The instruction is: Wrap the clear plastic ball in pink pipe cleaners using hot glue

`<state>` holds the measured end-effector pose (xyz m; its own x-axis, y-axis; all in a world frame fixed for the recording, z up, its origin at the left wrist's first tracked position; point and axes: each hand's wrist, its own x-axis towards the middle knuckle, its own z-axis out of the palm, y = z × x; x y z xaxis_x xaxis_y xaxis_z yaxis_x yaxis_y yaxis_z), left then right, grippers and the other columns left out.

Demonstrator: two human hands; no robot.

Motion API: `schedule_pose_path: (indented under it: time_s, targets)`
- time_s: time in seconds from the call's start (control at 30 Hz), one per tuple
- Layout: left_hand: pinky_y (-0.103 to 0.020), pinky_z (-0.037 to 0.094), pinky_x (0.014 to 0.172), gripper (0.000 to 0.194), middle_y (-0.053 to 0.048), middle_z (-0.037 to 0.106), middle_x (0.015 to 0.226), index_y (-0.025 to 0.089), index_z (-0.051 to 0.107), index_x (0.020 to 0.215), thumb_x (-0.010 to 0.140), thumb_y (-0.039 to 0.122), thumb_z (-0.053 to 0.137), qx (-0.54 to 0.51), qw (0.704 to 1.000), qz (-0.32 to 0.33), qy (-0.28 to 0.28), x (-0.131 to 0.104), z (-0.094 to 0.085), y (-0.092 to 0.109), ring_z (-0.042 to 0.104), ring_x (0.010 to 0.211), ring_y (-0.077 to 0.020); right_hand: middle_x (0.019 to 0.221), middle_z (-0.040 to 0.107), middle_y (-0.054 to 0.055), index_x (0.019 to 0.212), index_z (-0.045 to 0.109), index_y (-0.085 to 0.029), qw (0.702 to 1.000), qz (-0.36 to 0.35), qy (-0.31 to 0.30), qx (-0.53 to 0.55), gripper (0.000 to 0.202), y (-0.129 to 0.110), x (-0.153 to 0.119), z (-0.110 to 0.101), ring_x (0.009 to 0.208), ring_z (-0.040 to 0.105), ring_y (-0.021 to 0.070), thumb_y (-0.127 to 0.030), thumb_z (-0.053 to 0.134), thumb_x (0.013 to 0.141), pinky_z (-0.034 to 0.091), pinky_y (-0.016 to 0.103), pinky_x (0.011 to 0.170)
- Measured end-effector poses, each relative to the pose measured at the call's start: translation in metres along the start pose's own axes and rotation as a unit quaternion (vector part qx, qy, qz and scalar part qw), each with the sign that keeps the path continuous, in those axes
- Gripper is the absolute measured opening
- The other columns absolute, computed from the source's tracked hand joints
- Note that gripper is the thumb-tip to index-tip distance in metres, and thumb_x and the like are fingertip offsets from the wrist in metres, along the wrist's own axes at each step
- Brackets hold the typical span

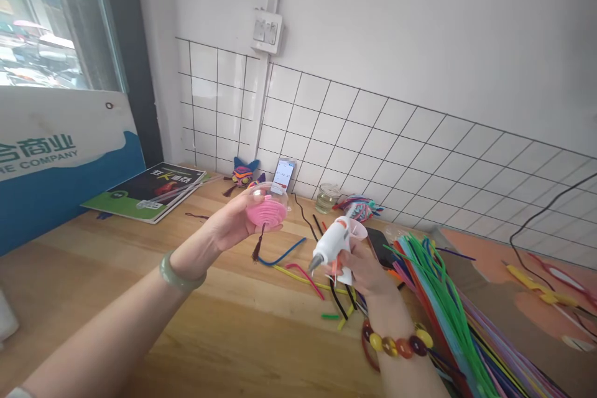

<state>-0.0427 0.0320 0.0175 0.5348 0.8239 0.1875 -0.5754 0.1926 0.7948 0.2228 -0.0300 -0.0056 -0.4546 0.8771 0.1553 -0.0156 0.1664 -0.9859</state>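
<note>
My left hand (pixel 234 222) is closed around a clear plastic ball partly covered with coiled pink pipe cleaner (pixel 267 210). A dark brown tassel (pixel 257 247) hangs from its lower side. In my right hand (pixel 361 267) is a white hot glue gun (pixel 332 241), gripped by its handle with the grey nozzle pointing down and left. The nozzle is apart from the pink ball. Beneath the hands lie loose pipe cleaner pieces, among them a blue one (pixel 284 255) and a pink-red one (pixel 305 280).
A large bundle of colourful pipe cleaners (pixel 443 298) lies at right. Behind stand a phone (pixel 283 175), a glass jar (pixel 327 198) and a colourful pipe cleaner figure (pixel 243 173). Books (pixel 149 193) are at left. A yellow-handled tool (pixel 532 283) is at far right.
</note>
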Motion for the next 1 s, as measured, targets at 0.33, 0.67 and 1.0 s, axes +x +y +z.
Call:
schedule_pose_path:
  time_s: [0.33,0.67,1.0]
  targets:
    - [-0.045,0.059,0.079,0.050,-0.013,0.064,0.122,0.021,0.059,0.119,0.072,0.025,0.076,0.040,0.997,0.044,0.043,-0.006,0.015,0.002,0.063,0.107,-0.0315,0.046,0.046,-0.007,0.084,0.066,-0.020,0.972,-0.191,0.131,0.048,0.032,-0.035,-0.004,0.028,0.039,0.028,0.0078,-0.053,0.070,0.082,0.026,0.028,0.045]
    - [-0.045,0.057,0.084,0.049,-0.012,0.065,0.121,0.023,0.057,0.118,0.073,0.023,0.077,0.041,0.996,0.074,0.025,-0.011,0.022,0.005,0.062,0.113,-0.0338,0.069,0.057,0.000,0.080,0.064,-0.018,0.928,-0.198,0.241,-0.203,0.021,-0.049,-0.022,0.059,0.051,0.044,0.0093,-0.036,0.062,0.091,0.039,0.024,0.048]
    - [-0.048,0.058,0.086,0.047,-0.011,0.064,0.125,0.025,0.057,0.121,0.078,0.021,0.074,0.037,0.997,0.073,0.007,-0.011,0.022,0.001,0.059,0.120,-0.0359,0.069,0.059,0.000,0.092,0.061,-0.020,0.895,-0.204,0.276,-0.285,0.015,-0.050,-0.021,0.065,0.059,0.055,0.0148,-0.034,0.061,0.090,0.050,0.025,0.053]
